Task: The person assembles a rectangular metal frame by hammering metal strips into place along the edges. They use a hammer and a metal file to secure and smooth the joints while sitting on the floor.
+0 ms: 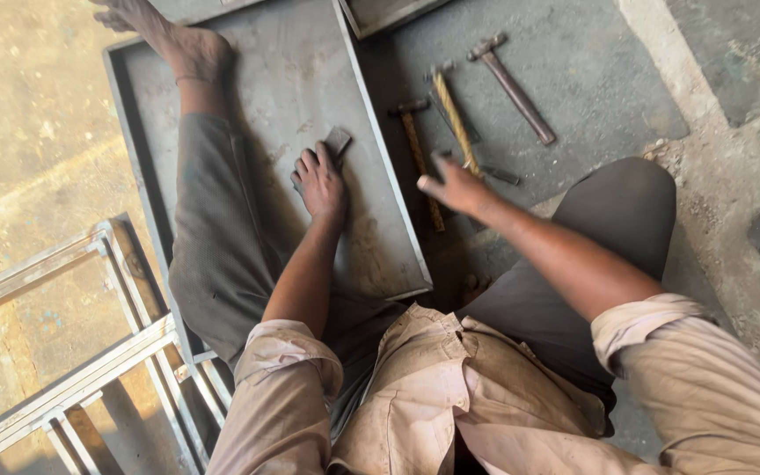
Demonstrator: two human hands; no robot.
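Left hand (320, 183): palm down on the metal tray (301, 84), fingers curled over a small grey block (337, 140) whose far end shows beyond the fingertips. The block lies flat on the tray floor, near the tray's right rim and about midway along its length.

Right hand (455, 185): lifted off the floor just right of the tray's right rim, fingers loosely bent and narrow, holding nothing that can be seen. It hovers over the handles of two hammers; whether it touches them cannot be told.

Metal tray: large, shallow, grey, with raised edges, lying flat on the floor. The person's left leg (213, 211) rests lengthwise inside it, bare foot (182, 44) at the tray's far end.

Wooden-handled hammer (419, 154): on the floor just right of the tray, roughly parallel to its rim.

Yellow-handled hammer (455, 119): just right of the wooden-handled one, its lower handle hidden by the right hand.

Metal-handled hammer (514, 86): farther right of the tray, apart from the other two, lying slanted.

Metal frame (90, 352): pale angle-bar structure, left of the tray's near corner.

Floor (591, 53): rough grey concrete to the right of the tray, dusty and gritty; sunlit yellowish ground to the tray's left.
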